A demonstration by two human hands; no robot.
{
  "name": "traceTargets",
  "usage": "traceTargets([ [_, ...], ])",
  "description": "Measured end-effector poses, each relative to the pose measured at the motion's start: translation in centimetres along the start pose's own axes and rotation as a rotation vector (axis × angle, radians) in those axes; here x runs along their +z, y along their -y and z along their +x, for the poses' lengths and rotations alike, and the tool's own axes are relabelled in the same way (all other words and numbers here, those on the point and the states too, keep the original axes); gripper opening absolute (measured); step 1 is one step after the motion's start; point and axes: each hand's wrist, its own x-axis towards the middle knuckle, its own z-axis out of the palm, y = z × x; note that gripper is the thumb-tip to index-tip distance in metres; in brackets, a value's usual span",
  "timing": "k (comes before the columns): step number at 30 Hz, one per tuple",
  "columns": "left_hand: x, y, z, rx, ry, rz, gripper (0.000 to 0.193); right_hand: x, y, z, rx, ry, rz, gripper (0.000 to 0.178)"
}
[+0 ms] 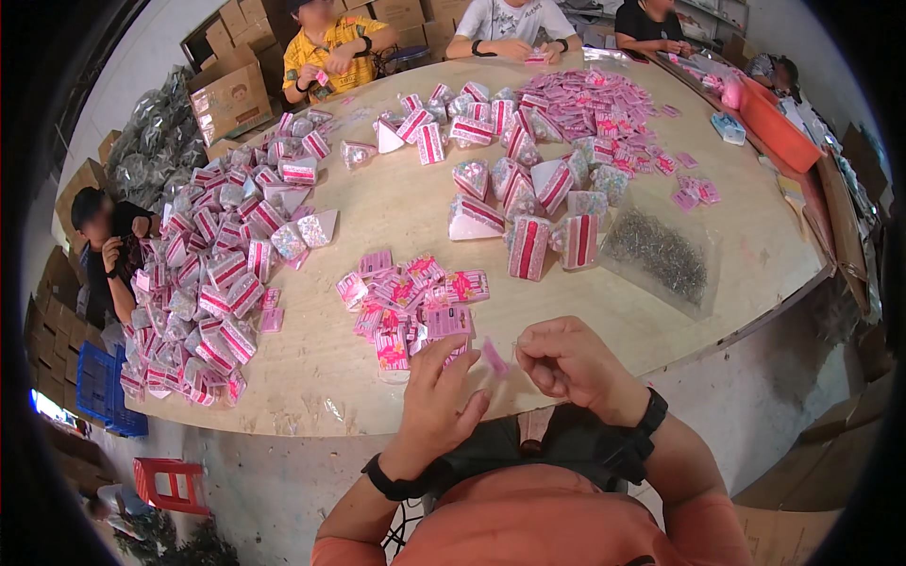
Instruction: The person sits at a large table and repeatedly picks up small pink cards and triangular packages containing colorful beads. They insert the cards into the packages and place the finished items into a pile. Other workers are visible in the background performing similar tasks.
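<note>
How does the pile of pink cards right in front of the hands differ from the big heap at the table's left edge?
The pile of pink cards is small, flat and loosely spread; the big heap is far larger and mounded. The cards look thin and mostly pink; the heap holds bulkier clear packets with red-striped inserts. Both lie on the wooden table.

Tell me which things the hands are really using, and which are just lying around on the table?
In use:
- left hand and right hand, pinching a small pink card
- pile of pink cards just beyond the fingers

Just lying about:
- heap of filled pink packets at the left
- clear bag of small dark pieces
- orange tray
- blue crate on the floor
</note>
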Motion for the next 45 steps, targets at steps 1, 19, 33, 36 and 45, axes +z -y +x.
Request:
traceTargets([
  [1,-0.1,-0.1,0.0,-0.025,0.002,-0.028,0.038,0.0,0.1,0.0,0.000,-0.011,-0.029,0.025],
  [19,0.2,-1.7,2.4,-0.027,-0.060,-0.245,0.016,1.2,0.2,-0.2,-0.017,-0.046,-0.283,0.025],
  [33,1.3,-0.3,1.7,-0.236,-0.068,-0.420,0.007,0.4,-0.4,0.2,-0.058,-0.025,-0.319,0.024],
  [36,1.4,-0.4,1.4,-0.441,-0.149,-0.711,0.005,-0.8,-0.9,0.6,-0.232,-0.100,-0.193,0.018],
  [45,1.7,-2.1,1.9,-0.650,-0.183,-0.919,0.007,0.9,-3.9,1.5,-0.369,0.023,0.023,0.012],
])
